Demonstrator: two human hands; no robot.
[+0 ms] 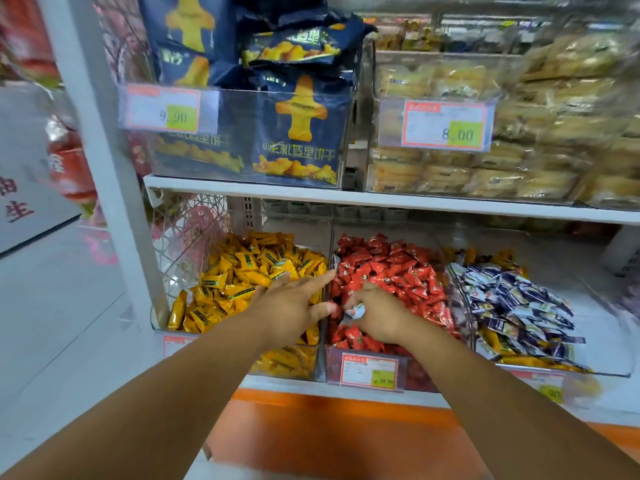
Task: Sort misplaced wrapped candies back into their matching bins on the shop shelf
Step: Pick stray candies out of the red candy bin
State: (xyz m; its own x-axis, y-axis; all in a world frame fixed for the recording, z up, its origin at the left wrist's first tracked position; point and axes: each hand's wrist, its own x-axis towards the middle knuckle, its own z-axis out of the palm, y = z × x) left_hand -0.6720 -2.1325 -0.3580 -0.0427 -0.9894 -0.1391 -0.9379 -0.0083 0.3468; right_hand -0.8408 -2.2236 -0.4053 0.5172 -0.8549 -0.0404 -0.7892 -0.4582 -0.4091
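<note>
**Progress:** sorting under way, not finished. One stray is in hand, a white-and-blue candy [356, 310] held just above the heap in the red bin [333, 370] and not yet with its own kind. Its likely home, the blue-and-white bin [602, 344], is the next compartment to the right of the right grip. That bin has yellow candies [496, 342] mixed among its own. By judgement these are still to go to the yellow bin [160, 323], beneath and left of the left grip. No other strays can be made out on the red or yellow heaps, and buried ones cannot be told.

**Right grip** [379, 313]: clenched on the white-and-blue candy, fingers curled round it, wrapper end showing at its left side.

**Left grip** [291, 303]: released, fingers straight and spread, holding nothing. It lies over the yellow bin's right edge, fingertips toward the red side. Contact with the candies beneath cannot be told.
</note>
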